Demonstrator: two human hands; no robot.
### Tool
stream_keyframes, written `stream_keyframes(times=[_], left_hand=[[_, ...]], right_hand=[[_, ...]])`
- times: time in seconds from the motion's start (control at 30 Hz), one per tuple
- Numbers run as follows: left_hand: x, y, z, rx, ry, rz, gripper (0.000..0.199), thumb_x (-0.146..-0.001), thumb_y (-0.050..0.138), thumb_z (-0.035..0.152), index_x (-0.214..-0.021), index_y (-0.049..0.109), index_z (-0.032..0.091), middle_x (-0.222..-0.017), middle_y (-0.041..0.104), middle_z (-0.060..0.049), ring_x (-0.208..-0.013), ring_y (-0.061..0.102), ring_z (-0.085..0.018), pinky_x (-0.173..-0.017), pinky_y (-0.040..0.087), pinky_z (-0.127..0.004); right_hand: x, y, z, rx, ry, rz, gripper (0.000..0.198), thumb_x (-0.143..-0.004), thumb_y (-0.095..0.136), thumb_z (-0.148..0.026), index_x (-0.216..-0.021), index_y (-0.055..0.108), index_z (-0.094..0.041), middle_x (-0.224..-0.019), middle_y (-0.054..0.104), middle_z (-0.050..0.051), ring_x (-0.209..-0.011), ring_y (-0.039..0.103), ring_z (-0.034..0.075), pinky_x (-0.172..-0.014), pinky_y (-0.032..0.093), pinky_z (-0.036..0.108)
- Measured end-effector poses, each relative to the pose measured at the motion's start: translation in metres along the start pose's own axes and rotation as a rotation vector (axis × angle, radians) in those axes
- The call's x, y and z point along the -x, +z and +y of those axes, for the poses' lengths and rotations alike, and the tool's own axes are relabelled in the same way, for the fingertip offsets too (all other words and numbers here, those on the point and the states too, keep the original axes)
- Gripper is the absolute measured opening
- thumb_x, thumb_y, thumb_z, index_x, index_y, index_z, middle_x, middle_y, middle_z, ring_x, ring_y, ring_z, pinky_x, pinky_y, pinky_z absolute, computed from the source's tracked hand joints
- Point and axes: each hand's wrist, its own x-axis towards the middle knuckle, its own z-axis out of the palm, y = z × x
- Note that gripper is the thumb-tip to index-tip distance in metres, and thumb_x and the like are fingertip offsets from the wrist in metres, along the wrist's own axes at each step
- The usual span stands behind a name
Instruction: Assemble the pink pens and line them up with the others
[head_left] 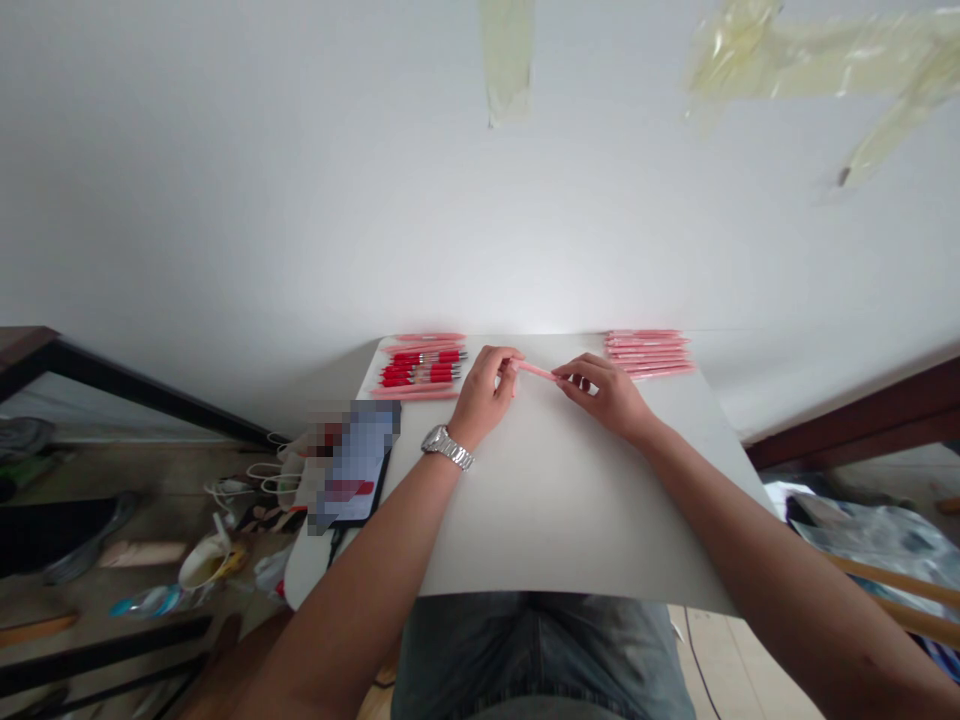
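A slim pale-pink pen-like stick (535,370) is stretched between my two hands above the white table (570,480). My left hand (486,385), with a metal watch on the wrist, pinches its left end. The fingertips of my right hand (600,390) close on the other end. Left of my left hand lie several red pens (424,375) with metal tips, between pink sticks (416,392) of the same look. Beyond my right hand a row of similar pink sticks (649,352) lies at the table's back right.
A phone (364,465), partly blurred out, rests at the table's left edge with a cable. The white wall (375,180) with yellowed tape rises behind. Clutter, including a cup (204,565) and a bottle (154,602), is on the floor at left. Plastic bags (877,540) are at right.
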Motion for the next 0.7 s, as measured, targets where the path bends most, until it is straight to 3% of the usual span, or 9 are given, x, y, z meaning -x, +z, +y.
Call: stream_keyframes(times=[0.53, 0.7], left_hand=[[0.0009, 0.0021, -0.0038, 0.002, -0.049, 0.031, 0.023, -0.104, 0.054, 0.031, -0.123, 0.063, 0.023, -0.107, 0.068, -0.007, -0.093, 0.068, -0.018, -0.093, 0.057, -0.035], [0.0007, 0.0026, -0.0037, -0.011, -0.039, 0.044, 0.024, -0.102, 0.056, 0.029, -0.125, 0.061, 0.022, -0.116, 0.066, -0.009, -0.098, 0.067, -0.018, -0.093, 0.058, -0.035]], right_hand=[[0.0004, 0.0012, 0.0020, 0.055, 0.011, 0.030, 0.023, -0.102, 0.059, -0.038, -0.106, 0.075, -0.022, -0.091, 0.071, 0.006, -0.067, 0.059, 0.015, -0.066, 0.049, 0.031], [0.0004, 0.0017, 0.0037, 0.077, 0.037, 0.054, 0.019, -0.100, 0.060, -0.033, -0.104, 0.075, -0.021, -0.090, 0.071, 0.005, -0.067, 0.059, 0.014, -0.065, 0.048, 0.030]])
